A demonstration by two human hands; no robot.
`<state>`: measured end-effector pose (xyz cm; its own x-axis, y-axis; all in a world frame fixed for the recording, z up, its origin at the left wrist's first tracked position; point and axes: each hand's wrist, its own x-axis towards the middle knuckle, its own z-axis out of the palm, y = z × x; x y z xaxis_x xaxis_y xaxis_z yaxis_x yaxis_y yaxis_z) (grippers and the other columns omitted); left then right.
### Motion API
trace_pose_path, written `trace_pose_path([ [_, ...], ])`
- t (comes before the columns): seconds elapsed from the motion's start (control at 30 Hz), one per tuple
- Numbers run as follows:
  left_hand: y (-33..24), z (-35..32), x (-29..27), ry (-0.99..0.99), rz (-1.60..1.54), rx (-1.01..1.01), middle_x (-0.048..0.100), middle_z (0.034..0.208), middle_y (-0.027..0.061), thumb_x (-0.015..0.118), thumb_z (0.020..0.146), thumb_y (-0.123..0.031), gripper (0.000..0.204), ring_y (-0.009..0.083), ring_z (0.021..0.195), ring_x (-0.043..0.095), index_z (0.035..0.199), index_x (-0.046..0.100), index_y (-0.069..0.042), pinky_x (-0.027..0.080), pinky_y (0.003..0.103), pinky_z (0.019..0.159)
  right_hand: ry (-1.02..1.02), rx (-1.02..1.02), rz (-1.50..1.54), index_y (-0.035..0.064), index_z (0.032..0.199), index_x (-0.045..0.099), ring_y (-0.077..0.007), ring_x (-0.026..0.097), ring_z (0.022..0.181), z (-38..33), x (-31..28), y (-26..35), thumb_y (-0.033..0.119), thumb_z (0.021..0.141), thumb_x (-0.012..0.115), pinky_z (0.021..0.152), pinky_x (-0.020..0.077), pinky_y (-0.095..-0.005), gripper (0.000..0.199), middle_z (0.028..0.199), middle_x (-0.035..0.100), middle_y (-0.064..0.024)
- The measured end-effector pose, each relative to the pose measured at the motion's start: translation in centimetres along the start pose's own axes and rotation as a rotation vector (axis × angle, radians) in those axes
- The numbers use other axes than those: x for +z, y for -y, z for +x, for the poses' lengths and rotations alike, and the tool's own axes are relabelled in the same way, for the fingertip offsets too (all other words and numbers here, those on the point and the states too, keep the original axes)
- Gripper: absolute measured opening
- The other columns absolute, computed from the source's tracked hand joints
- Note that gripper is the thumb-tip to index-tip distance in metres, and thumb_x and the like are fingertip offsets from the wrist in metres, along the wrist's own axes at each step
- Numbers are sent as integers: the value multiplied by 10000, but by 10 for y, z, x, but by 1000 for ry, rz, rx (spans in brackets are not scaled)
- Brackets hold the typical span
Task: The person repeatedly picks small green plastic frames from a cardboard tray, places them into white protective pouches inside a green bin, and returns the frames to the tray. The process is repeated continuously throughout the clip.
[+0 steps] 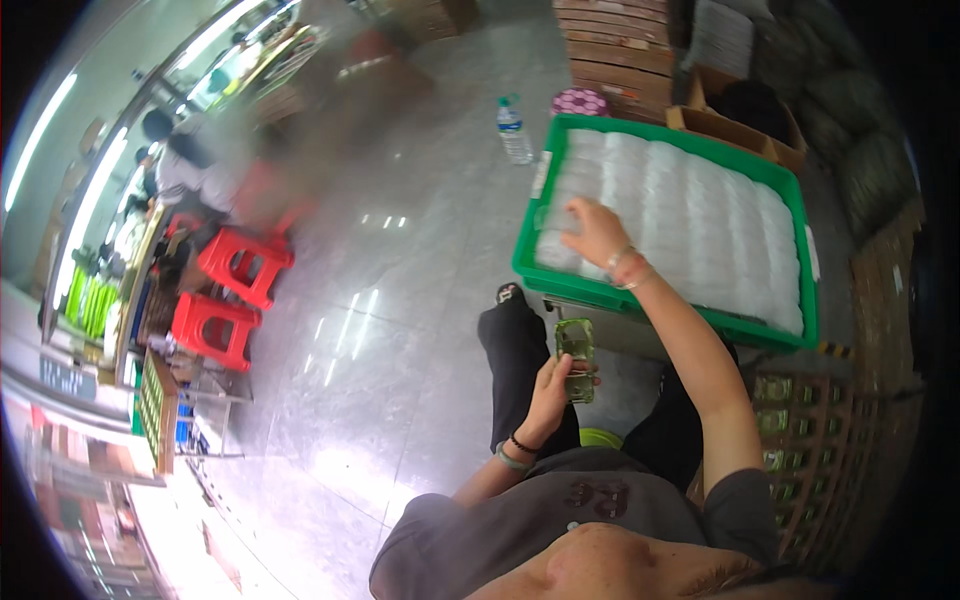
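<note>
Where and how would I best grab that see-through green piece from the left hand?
Probably pinch the green piece across its long edges at the far end, coming from the front: it is narrow and elongated, and the left hand grips its nearer part, leaving that end free.

The rectangular plastic crate is green; the soft, wrapped rows inside are translucent white. The rectangular see-through case is pale green, the plastic stools red, the glossy tiled floor grey, the long trousers black.
</note>
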<state>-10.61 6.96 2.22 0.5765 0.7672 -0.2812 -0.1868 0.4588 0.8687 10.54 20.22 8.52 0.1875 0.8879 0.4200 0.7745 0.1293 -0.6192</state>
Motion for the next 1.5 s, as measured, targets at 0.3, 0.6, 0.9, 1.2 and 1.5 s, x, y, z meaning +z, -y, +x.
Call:
trace_pose_path([
  [0.3,-2,8,9,77,-31,-34,639,1033,155,377,1000,-372,436,210,817,656,1211,472,-2,518,297,699,-140,324,741,-6,1029,627,-46,490,611,-88,-79,29,103,919,581,518,410,-197,162,815,591,-14],
  [0.6,-1,16,36,19,-47,-132,640,821,160,253,984,-536,691,230,719,663,1017,573,75,530,307,615,-239,335,546,-6,952,625,-63,544,609,-164,-98,60,14,860,625,524,439,-224,95,758,620,-16],
  [0.9,-6,5,45,43,42,-81,627,944,137,217,1000,-500,600,234,749,673,1147,515,0,533,292,631,-94,-117,-11,49,906,665,-245,584,768,-166,-104,60,47,768,676,675,484,-331,138,792,641,-72],
  [1.2,-7,1,52,69,110,-41,623,921,135,191,1011,-458,577,231,732,673,1118,520,4,538,283,619,-3,-266,-123,92,888,678,-242,548,916,-167,-91,52,90,754,670,872,432,-371,134,802,619,-50],
  [1.5,-5,2,54,38,86,-110,625,905,147,186,1011,-454,594,228,704,674,1097,523,27,535,282,593,1,9,87,70,850,653,-278,541,950,-172,-75,35,108,787,664,875,425,-393,75,884,606,-62],
])
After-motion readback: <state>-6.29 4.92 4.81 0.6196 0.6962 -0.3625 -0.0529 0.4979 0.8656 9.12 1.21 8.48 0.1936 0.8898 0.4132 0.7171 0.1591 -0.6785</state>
